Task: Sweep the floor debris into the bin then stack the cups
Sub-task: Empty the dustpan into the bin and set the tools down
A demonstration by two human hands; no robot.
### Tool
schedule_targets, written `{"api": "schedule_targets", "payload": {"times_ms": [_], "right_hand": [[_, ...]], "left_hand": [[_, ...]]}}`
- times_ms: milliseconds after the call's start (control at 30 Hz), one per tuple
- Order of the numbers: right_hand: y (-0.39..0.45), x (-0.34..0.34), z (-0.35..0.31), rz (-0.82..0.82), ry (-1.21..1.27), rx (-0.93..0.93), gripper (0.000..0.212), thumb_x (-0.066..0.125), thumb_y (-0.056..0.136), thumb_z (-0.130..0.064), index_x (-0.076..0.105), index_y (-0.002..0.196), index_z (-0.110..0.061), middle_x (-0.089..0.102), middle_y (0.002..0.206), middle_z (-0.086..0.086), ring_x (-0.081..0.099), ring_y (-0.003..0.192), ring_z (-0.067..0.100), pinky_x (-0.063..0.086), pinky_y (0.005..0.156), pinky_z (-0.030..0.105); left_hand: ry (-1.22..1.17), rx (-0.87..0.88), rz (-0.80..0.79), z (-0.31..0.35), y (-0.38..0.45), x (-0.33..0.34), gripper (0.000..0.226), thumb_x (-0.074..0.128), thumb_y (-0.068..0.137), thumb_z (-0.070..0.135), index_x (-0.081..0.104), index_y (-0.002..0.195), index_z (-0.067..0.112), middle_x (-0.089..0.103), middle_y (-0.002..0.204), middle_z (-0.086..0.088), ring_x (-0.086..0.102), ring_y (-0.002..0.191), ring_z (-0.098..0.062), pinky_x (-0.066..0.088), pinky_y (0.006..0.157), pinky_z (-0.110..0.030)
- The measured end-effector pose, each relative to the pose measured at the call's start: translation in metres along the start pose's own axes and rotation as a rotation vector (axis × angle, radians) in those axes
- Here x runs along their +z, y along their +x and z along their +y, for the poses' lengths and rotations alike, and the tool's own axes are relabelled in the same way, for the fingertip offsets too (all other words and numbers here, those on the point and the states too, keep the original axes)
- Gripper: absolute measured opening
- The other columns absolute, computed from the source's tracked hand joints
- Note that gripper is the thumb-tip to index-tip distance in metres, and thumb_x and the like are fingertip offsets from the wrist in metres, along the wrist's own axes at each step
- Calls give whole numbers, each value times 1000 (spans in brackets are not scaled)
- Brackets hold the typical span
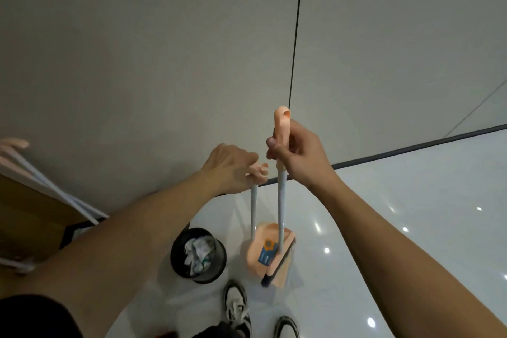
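Shoes stand nearest on the glossy floor, cut off below. Just beyond, the black bin holds crumpled paper beside the peach dustpan. Left hand grips the dustpan handle; right hand clamps the broom handle. Behind stands a grey wall. No cups are in view.

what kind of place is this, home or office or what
Hard to pin down; probably an office or similar indoor room. It has a glossy white tiled floor reflecting ceiling spotlights, a plain grey panelled wall with a dark skirting strip, and a small black mesh bin full of crumpled paper.
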State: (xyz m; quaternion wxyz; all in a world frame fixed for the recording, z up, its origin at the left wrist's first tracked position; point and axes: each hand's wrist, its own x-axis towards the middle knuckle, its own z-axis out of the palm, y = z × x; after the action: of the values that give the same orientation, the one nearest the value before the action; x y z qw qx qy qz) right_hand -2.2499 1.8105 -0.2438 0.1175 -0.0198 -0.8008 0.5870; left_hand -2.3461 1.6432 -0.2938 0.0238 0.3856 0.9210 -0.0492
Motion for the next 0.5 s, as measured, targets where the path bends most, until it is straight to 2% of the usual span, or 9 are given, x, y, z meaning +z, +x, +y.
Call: {"api": "schedule_targets", "payload": {"times_ms": [67,233,300,367,433,500], "right_hand": [[21,8,1,47,30,-7,12,65,97,-18,63,95,-7,70,79,10,72,76,25,58,77,51],[68,29,2,169,101,18,8,68,94,-12,65,95,-5,72,82,10,74,79,24,60,78,52],[87,35,-2,215,154,49,13,70,93,-13,63,91,-2,71,81,15,75,80,27,60,79,54],[106,40,-3,285,211,88,22,70,93,-18,61,89,2,72,80,19,75,78,30,61,77,56],[122,47,-2,346,204,106,26,68,96,-25,64,88,0,74,78,14,75,77,28,61,77,54],[136,54,0,392,201,106,28,66,97,-30,66,90,-3,75,79,11,76,77,25,62,78,50]], "left_hand": [[6,15,5,-11,17,2,32,46,89,61,48,80,31,56,76,9,55,80,-20,33,70,-34],[17,65,-97,-42,66,1,31,47,88,66,54,97,37,59,98,12,48,96,-20,37,82,-40],[-20,91,-110,-49,83,-3,29,50,88,62,56,98,36,59,95,13,50,97,-19,39,84,-41],[-62,137,-79,-57,99,-3,26,52,86,60,58,88,35,58,87,14,53,93,-19,39,81,-39],[-99,139,-85,-67,112,-3,38,46,78,70,57,79,34,58,81,15,53,89,-18,36,77,-37],[-72,105,-76,-75,124,-1,62,33,63,89,55,74,32,57,77,15,50,86,-16,37,76,-38]]}}
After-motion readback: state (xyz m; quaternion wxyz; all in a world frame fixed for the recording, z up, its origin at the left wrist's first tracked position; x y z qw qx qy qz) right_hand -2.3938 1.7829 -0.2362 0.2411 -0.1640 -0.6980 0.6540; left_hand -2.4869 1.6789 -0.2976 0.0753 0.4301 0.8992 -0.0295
